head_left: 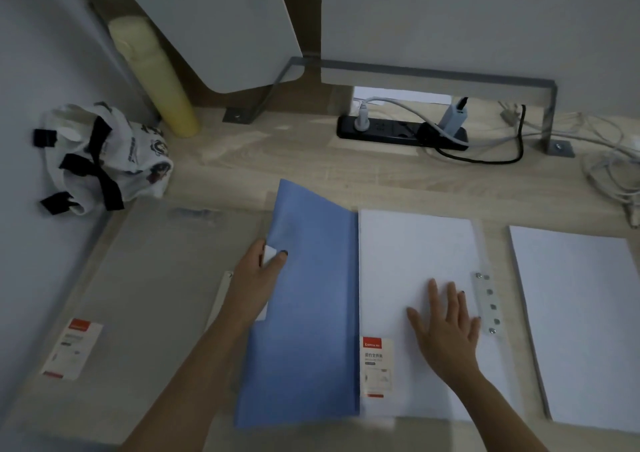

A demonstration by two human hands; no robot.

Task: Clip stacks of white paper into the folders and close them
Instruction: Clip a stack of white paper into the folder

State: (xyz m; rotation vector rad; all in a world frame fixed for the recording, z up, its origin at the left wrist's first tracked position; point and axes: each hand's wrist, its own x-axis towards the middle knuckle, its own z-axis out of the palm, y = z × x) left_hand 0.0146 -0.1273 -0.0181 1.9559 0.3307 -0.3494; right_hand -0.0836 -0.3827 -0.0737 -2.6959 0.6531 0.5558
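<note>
A blue folder (311,313) lies open in front of me, its blue cover raised at an angle. My left hand (258,275) grips the cover's left edge, thumb on its face. A stack of white paper (415,261) fills the folder's right half beside a clear clip strip with metal studs (486,304). My right hand (446,327) lies flat on that paper, fingers spread. A second stack of white paper (581,313) lies at the far right. A closed grey folder (156,278) with a red-and-white label sits on the left.
The wooden desk (277,160) carries a black power strip (401,133) with plugs and cables at the back. More cables (616,171) trail at the right. A white printed bag with black straps (104,160) sits at the left wall, next to a yellow roll (156,77).
</note>
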